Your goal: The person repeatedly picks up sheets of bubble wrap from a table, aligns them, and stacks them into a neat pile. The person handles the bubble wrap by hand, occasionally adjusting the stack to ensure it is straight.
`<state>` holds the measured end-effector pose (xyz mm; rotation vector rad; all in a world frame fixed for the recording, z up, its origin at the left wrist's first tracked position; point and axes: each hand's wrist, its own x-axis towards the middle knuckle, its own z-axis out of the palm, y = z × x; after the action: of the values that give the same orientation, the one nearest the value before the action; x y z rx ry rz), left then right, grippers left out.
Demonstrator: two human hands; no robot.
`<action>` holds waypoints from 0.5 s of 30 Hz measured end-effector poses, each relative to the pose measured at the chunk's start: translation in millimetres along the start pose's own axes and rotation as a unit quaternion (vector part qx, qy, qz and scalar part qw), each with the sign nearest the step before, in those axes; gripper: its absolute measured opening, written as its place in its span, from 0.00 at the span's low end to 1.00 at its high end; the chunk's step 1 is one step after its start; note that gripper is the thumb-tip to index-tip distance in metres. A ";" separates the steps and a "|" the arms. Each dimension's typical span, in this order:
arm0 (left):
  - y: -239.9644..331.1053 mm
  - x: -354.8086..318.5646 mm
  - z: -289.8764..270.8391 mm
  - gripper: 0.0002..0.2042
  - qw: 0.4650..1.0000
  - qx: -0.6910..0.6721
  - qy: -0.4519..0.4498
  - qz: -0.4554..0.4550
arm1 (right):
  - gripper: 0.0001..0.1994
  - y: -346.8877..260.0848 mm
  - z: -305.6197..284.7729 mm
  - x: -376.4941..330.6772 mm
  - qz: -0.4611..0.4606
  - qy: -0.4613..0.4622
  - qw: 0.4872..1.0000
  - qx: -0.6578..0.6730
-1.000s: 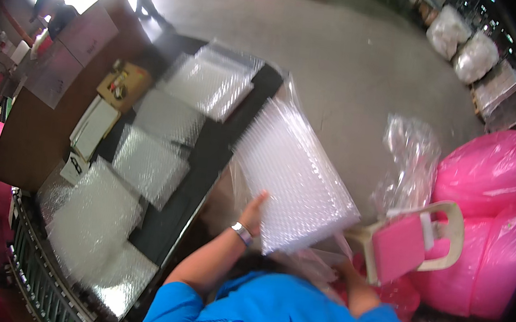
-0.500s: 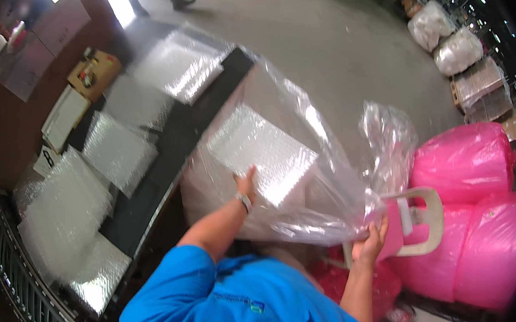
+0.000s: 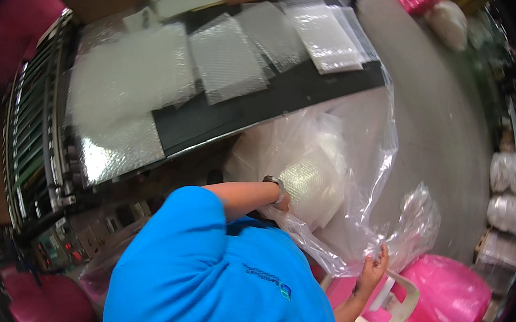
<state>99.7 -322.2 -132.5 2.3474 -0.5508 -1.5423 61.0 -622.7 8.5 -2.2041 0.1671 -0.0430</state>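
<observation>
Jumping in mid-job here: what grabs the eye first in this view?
The big clear plastic bag billowing beside the black table, with a bubble-wrap stack inside it. The left hand reaches into the bag at the stack, while the right hand grips the bag's edge lower right, above a pink-and-cream stool. More bubble-wrap sheets lie across the table.

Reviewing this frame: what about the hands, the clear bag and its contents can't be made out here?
Head view only:
- left hand: fingers buried inside the clear plastic bag, so the grip is unclear.
- bubble-wrap stack in the bag: count blurred by glare and plastic folds.
- right hand: holds the bag's edge; the palm is turned away.
- white-framed stool: partly covered by the forearm and pink bags.
</observation>
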 end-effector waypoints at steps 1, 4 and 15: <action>-7.6 -17.2 1.4 0.25 0.994 -0.081 0.073 0.028 | 0.21 -12.4 5.6 8.0 -0.023 0.017 0.999 -0.042; -26.0 -97.1 1.9 0.20 0.897 -0.317 0.300 0.073 | 0.20 -70.5 35.4 47.5 -0.098 0.020 0.994 -0.053; -277.3 -334.2 116.5 0.21 0.449 -0.210 0.782 -0.378 | 0.31 -289.9 388.7 35.9 -0.036 -0.617 0.771 0.154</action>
<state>-82.5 74.6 -25.3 2.3299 1.2493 0.8574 162.6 -147.2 8.0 -1.5110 -0.6211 1.2195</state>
